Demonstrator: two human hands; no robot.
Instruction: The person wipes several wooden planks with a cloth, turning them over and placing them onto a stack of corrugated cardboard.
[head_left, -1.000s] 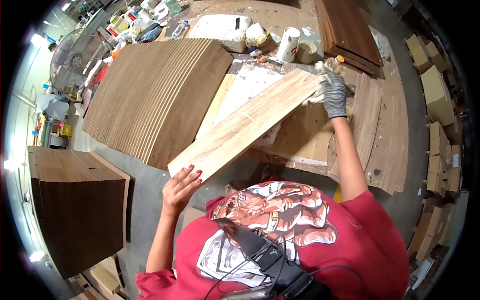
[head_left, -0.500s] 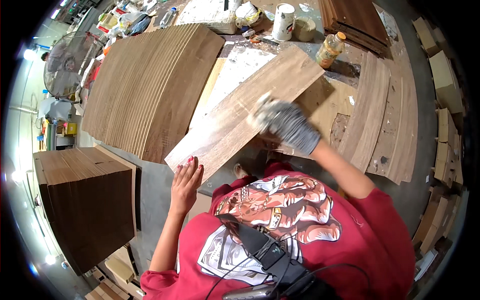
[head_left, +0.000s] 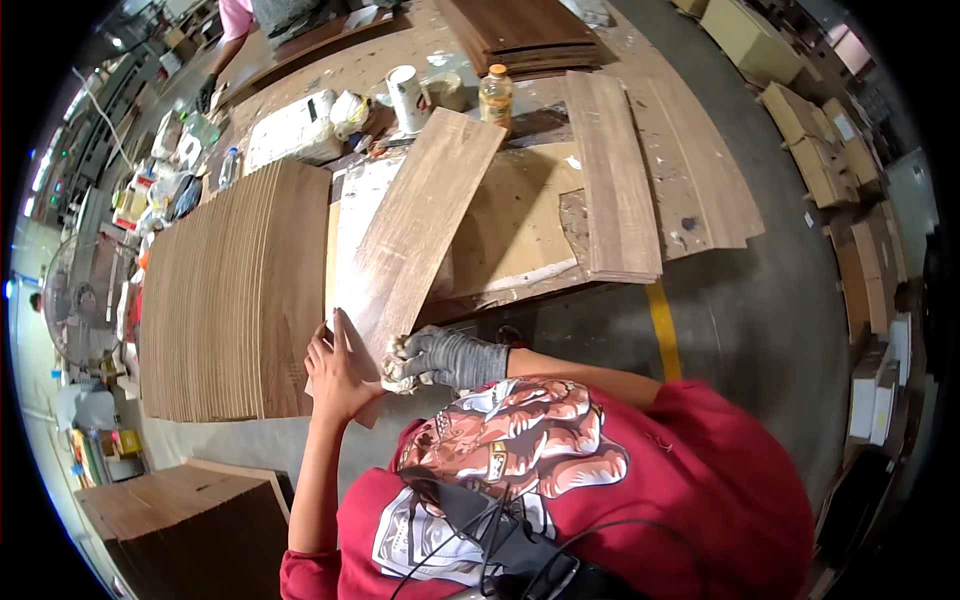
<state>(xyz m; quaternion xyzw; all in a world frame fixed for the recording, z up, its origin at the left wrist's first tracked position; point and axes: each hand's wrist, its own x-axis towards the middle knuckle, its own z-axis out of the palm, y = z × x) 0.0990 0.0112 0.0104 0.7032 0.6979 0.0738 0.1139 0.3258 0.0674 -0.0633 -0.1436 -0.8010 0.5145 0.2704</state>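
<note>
My left hand (head_left: pixel 338 374) lies spread, thumb apart, over the near end of a wood-grain board (head_left: pixel 425 215), while at three o'clock from it my gloved right hand (head_left: pixel 455 356) is closed round a whitish wad (head_left: pixel 400 368) at the board's right edge. Both are close to that end, the left overlapping it, and the long axis runs away toward one o'clock across the bench (head_left: pixel 345 72). Farther out, a stack of boards (head_left: pixel 215 300) stands at ten o'clock, and an orange-capped bottle (head_left: pixel 495 98) at one o'clock, just past the board's far end.
</note>
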